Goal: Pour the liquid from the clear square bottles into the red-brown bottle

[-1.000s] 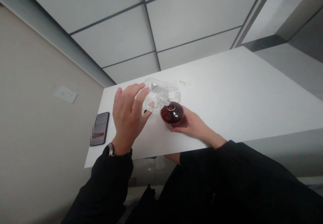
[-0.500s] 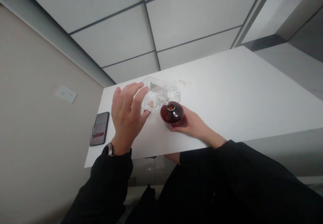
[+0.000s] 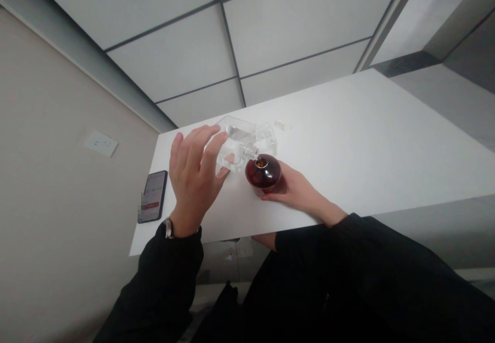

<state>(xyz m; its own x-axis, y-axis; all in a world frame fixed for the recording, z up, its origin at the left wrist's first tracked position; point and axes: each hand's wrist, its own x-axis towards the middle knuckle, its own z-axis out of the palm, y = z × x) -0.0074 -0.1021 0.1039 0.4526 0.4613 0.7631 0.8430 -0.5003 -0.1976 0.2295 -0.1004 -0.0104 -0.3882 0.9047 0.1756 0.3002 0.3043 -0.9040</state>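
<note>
My left hand point(image 3: 193, 185) grips a clear square glass bottle point(image 3: 232, 147), tilted over with its threaded neck point(image 3: 249, 151) pointing down to the right. That neck ends just above the orange-lit mouth of a round dark red glass bottle point(image 3: 263, 174), and I cannot see whether they touch. My right hand point(image 3: 297, 192) cradles the red bottle from the near side, with fingers curled under it. A clear square block point(image 3: 266, 140) stands behind the tilted bottle, partly hidden by it.
A phone point(image 3: 153, 197) lies near the left edge of the white table point(image 3: 348, 147), and a small white piece point(image 3: 282, 125) lies at the back. A beige wall with a socket plate point(image 3: 101, 144) runs along the left. My black sleeves fill the bottom.
My left hand and the clear bottle have shifted slightly left, the neck staying over the red bottle's mouth. The right hand and red bottle have barely moved.
</note>
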